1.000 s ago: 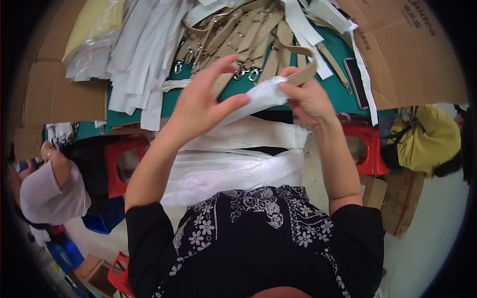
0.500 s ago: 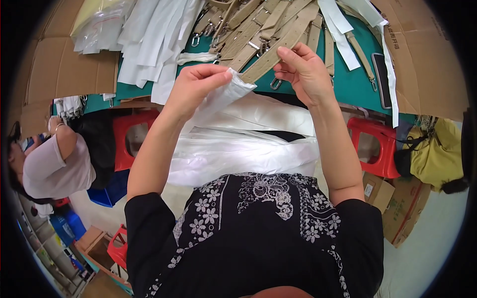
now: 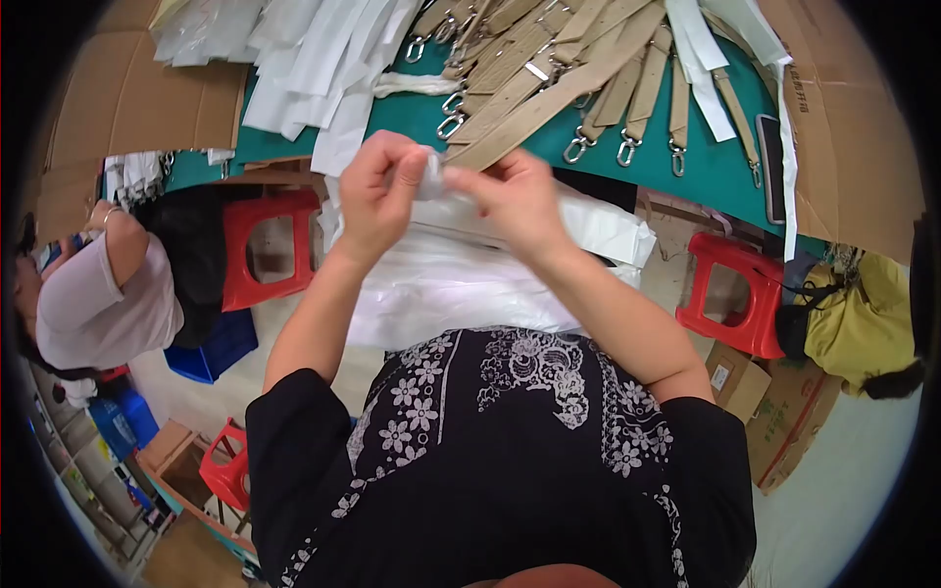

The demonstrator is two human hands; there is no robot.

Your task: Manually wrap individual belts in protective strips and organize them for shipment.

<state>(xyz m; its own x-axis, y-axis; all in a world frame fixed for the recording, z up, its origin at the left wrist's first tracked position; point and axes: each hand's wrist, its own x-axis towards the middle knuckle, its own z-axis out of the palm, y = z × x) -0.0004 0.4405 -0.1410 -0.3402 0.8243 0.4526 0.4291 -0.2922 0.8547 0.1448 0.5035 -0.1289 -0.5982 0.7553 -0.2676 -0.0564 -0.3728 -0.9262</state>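
My left hand (image 3: 377, 191) is closed on a thin white sleeve (image 3: 432, 176), bunched at the fingertips. Against it lies the lower end of a beige strap (image 3: 549, 110), which slants up to the right over the table. My right hand (image 3: 520, 204) is closed at that end, its thumb by the sleeve; slight blur hides exactly how strap and sleeve meet. Behind my hands, several beige straps with metal snap hooks (image 3: 642, 93) lie in a heap. White sleeves (image 3: 323, 69) are piled to the left of them. More white sheeting (image 3: 470, 284) lies across my lap.
A green table (image 3: 706, 176) carries the heap, with a dark phone (image 3: 771, 167) at its right. Cardboard (image 3: 167, 108) stands at the left, more cardboard (image 3: 833, 118) at the right. Red stools (image 3: 265, 250) flank me. Another person (image 3: 108, 299) sits at the left.
My right hand has come down and left along the strap to the sleeve beside my left hand. The sleeve is now bunched in my left fingers instead of stretched out.
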